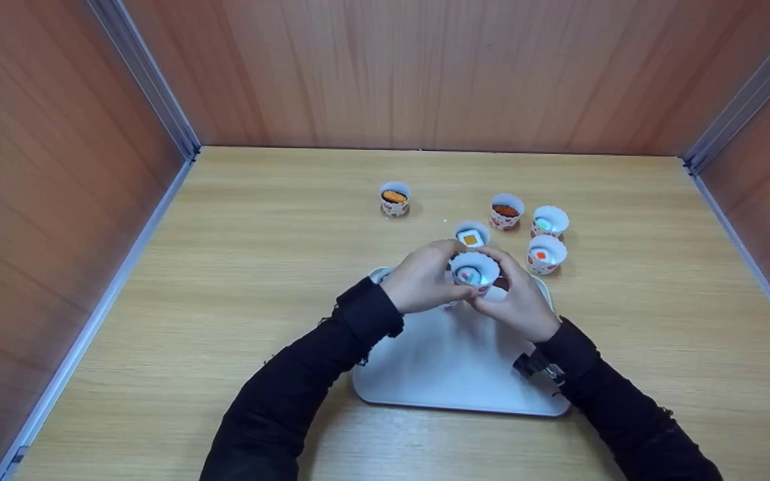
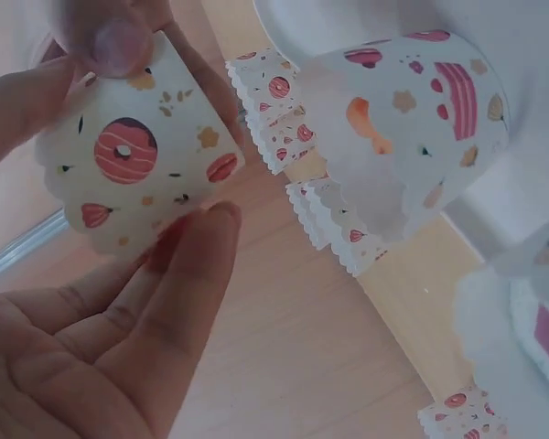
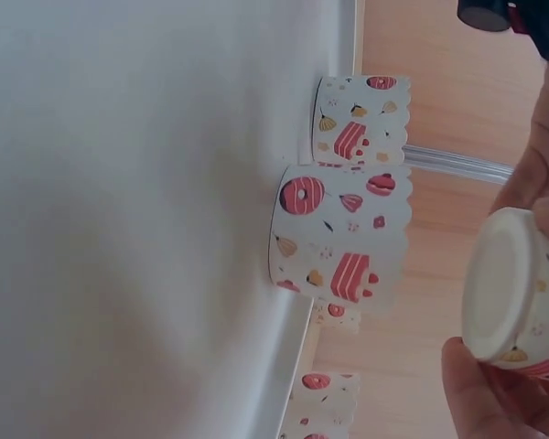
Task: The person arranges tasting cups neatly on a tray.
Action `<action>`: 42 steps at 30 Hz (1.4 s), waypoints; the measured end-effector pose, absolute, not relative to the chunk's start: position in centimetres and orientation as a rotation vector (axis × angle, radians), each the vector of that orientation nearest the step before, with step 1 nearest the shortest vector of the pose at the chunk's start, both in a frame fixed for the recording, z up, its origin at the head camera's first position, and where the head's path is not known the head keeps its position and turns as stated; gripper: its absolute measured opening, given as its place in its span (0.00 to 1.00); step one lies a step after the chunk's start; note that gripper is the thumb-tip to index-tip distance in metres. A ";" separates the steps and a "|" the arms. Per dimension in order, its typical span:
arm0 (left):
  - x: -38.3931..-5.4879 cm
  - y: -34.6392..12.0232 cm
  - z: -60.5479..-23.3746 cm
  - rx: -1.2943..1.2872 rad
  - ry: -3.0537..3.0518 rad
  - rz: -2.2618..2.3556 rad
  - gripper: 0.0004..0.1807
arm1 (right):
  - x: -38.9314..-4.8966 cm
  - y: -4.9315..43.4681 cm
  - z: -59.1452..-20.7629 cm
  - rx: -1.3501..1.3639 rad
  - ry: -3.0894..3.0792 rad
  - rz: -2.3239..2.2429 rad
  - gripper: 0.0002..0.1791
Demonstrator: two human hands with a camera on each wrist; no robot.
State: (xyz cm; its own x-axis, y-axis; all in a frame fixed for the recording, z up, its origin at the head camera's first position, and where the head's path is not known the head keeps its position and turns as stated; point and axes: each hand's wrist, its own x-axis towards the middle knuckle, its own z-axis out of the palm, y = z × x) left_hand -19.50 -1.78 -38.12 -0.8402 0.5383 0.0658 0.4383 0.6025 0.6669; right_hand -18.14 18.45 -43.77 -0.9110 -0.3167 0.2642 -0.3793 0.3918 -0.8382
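Observation:
Both hands hold one paper baking cup (image 1: 474,270) over the far part of a white tray (image 1: 458,374). The cup is white with a scalloped rim and printed donuts and sweets, and small pale and pinkish contents show inside. My left hand (image 1: 425,277) grips it from the left and my right hand (image 1: 519,300) from the right. In the left wrist view, fingertips press the printed wall of the cup (image 2: 128,155). Its plain round base (image 3: 499,283) faces the right wrist camera, with fingers on both sides. More such cups (image 3: 339,238) stand on the tray beneath, largely hidden by the hands in the head view.
Beyond the tray, similar cups stand on the wooden table: one with orange contents (image 1: 395,199), one with reddish contents (image 1: 506,212), one with a white-and-orange square (image 1: 471,237), and two at right (image 1: 549,221). Wood panels (image 1: 425,73) enclose the table.

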 end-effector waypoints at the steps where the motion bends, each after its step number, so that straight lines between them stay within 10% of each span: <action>1: -19.4 -2.1 -38.1 0.823 2.689 1.075 0.34 | -18.2 18.6 -43.8 0.643 -2.566 1.578 0.40; 28: -16.4 -11.6 -43.3 0.238 2.806 0.887 0.57 | -20.1 21.2 -45.0 0.318 -2.907 1.531 0.37; 42: -16.9 -12.0 -44.8 0.181 2.641 0.975 0.33 | -20.2 20.6 -45.2 0.342 -3.102 1.375 0.35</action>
State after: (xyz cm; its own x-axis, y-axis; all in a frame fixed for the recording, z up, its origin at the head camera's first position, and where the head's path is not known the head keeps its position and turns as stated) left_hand -16.88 -11.98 -44.83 -0.9410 0.2261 -0.2519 0.0082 0.7593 0.6507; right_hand -20.18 20.61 -45.24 -0.9444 -0.2862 -0.1618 -0.0723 0.6609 -0.7469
